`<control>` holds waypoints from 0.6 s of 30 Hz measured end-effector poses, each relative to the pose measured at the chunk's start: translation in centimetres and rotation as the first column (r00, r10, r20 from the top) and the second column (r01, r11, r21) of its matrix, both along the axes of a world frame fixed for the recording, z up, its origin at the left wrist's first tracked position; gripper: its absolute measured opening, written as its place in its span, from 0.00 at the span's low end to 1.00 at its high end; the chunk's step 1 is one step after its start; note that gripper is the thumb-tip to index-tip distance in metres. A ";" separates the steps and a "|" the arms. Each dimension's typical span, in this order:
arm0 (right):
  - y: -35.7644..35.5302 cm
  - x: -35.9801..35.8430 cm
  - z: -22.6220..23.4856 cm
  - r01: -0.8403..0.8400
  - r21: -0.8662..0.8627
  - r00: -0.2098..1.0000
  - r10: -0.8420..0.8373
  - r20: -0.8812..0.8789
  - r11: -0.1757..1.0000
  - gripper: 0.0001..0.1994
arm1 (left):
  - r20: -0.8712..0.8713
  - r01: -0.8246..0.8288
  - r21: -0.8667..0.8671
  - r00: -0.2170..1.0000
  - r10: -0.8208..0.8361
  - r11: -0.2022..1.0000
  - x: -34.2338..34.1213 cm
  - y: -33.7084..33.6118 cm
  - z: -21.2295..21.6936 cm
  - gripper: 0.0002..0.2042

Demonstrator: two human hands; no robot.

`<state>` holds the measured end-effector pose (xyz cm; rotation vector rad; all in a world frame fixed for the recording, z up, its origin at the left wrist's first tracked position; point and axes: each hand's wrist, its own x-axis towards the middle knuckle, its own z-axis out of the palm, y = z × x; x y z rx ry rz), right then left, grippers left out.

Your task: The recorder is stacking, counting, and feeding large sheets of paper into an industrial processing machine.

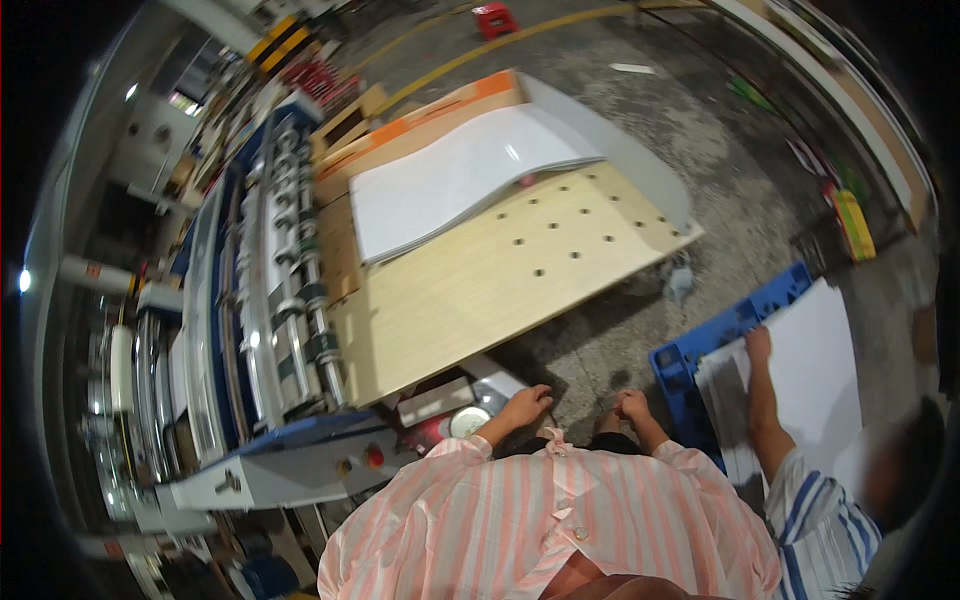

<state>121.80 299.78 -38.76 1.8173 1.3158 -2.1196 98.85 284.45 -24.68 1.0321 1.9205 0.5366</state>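
Below, the person's left hand [524, 406] hangs loosely curled and empty, just above a round white-lidded can [466, 421] beside the machine's control panel [300, 470]. Right hand [631, 404] is half closed, holding nothing, over bare concrete floor [590, 350]. Ahead, a plywood bench [480, 290] with drilled holes carries a bowed stack of white sheets [450, 180] at its far end. To the right, a co-worker's hand [758, 343] rests on white sheets [820, 370] piled on a blue pallet [690, 360]. Rollers [300, 250] line the bench's left edge.
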 end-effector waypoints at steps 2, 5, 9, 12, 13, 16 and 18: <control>-1.7 -2.1 0.3 -0.016 -0.067 0.990 0.007 -0.139 0.998 0.08 | 0.012 -0.049 0.001 0.999 0.049 0.999 -1.6 -3.5 0.7 0.19; -4.5 -5.4 1.5 -0.168 0.077 0.980 0.175 -0.096 0.983 0.08 | 0.013 -0.141 -0.069 0.990 0.142 0.988 -3.0 -8.0 1.8 0.18; -8.4 -10.9 5.2 -0.263 0.068 0.959 0.268 -0.096 0.963 0.08 | -0.082 -0.242 0.067 0.965 0.247 0.968 -4.1 -15.1 1.5 0.18; -9.9 -14.0 5.0 -0.481 0.010 0.866 0.477 -0.152 0.877 0.08 | -0.007 -0.456 0.081 0.889 0.458 0.887 -4.3 -20.0 1.5 0.19; -10.1 -14.6 4.9 -0.530 0.012 0.837 0.525 -0.152 0.848 0.08 | -0.036 -0.512 0.045 0.858 0.513 0.858 -3.8 -20.9 2.6 0.19; -10.3 -16.7 5.1 -0.643 0.031 0.742 0.632 -0.224 0.766 0.08 | 0.043 -0.621 -0.093 0.779 0.626 0.779 -2.8 -23.9 4.6 0.22; -11.3 -18.9 5.4 -0.758 -0.007 0.639 0.741 -0.205 0.652 0.08 | 0.057 -0.707 0.006 0.706 0.705 0.707 0.7 -27.6 2.8 0.22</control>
